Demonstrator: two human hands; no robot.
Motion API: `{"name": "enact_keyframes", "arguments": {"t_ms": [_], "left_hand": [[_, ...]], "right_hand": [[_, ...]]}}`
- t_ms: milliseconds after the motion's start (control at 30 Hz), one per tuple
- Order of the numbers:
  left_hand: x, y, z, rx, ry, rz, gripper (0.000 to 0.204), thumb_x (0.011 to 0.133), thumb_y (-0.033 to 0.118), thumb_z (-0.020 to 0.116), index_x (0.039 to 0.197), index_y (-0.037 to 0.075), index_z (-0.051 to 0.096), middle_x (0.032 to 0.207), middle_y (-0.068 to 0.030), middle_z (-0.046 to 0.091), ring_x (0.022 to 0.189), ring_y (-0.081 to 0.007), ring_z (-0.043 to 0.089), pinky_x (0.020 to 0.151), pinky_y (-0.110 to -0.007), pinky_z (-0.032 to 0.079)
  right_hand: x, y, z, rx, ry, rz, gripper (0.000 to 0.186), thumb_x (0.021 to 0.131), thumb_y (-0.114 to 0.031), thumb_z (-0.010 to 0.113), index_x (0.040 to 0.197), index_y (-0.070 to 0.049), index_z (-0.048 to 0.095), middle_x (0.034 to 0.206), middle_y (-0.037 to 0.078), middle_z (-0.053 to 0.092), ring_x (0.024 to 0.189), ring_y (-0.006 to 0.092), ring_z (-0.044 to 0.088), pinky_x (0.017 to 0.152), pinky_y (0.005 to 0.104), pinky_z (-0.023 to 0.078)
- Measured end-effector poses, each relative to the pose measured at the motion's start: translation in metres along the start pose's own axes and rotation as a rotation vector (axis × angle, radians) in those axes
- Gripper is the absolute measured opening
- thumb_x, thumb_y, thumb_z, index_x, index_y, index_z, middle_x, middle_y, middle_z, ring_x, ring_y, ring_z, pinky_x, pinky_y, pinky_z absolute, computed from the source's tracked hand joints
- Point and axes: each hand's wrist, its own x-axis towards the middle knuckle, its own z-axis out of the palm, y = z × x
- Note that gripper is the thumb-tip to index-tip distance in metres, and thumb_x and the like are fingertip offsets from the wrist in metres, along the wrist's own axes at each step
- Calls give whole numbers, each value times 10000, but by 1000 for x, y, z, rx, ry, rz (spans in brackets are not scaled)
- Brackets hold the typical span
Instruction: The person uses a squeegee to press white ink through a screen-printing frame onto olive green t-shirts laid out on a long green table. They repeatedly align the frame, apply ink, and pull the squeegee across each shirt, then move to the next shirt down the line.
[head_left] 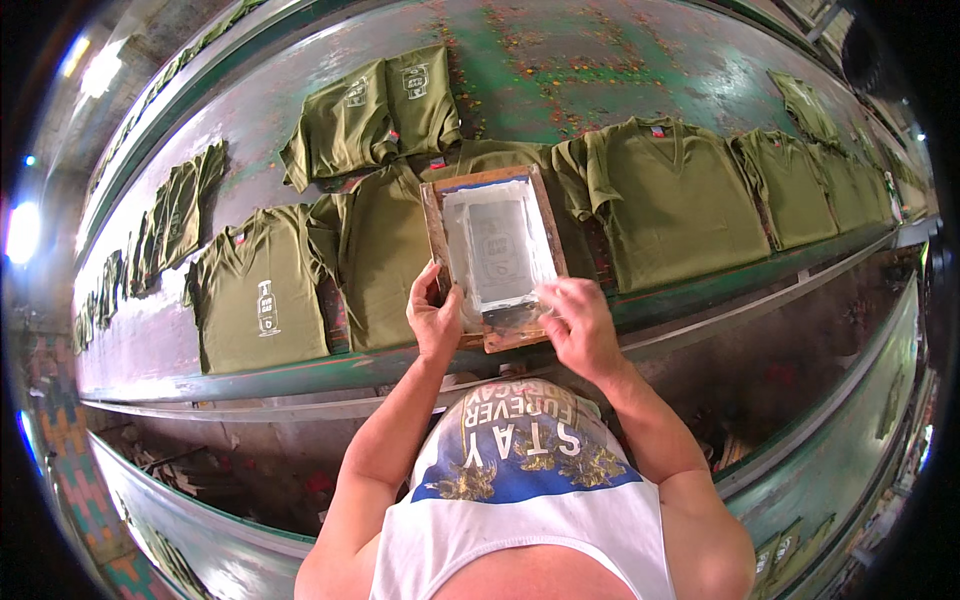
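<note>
A wooden screen printing frame (437, 222) lies over an olive green T-shirt (382, 258) on the long table. Its pale mesh bears a faint bottle-like design, with white ink around the border. My left hand (437, 318) grips the frame's left side near the lower corner, thumb and fingers bent around the edge. By the lower right corner is my right hand (584, 325), its fingers bent and smeared by motion; whether they touch the frame is unclear. A dark strip crosses the frame's near end, too indistinct to name.
To the left lies a T-shirt (262, 290) with a white bottle print; two more printed shirts (375, 112) overlap beyond the frame. Plain olive shirts (685, 205) line the right side. The green table (560, 60) has colourful ink spots. Another table (200, 520) stands nearer me, across a gap.
</note>
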Motion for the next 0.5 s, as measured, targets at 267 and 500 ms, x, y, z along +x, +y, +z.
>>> {"name": "enact_keyframes", "arguments": {"t_ms": [267, 500], "left_hand": [[47, 28, -18, 336, -85, -183, 620, 912, 118, 857, 1486, 8, 650, 1209, -115, 748, 1034, -172, 712, 945, -363, 611], [76, 54, -21, 421, -322, -338, 762, 833, 100, 846, 1546, -16, 605, 878, -65, 716, 751, -174, 727, 626, -358, 596]], "right_hand": [[19, -47, 12, -130, -179, -138, 319, 876, -31, 760, 1192, -49, 801, 1148, 69, 739, 1126, 302, 688, 1021, 472, 570], [48, -39, 11, -238, -348, 32, 249, 902, -8, 728, 1144, -29, 786, 1096, 137, 754, 1112, 346, 708, 987, 470, 584]]}}
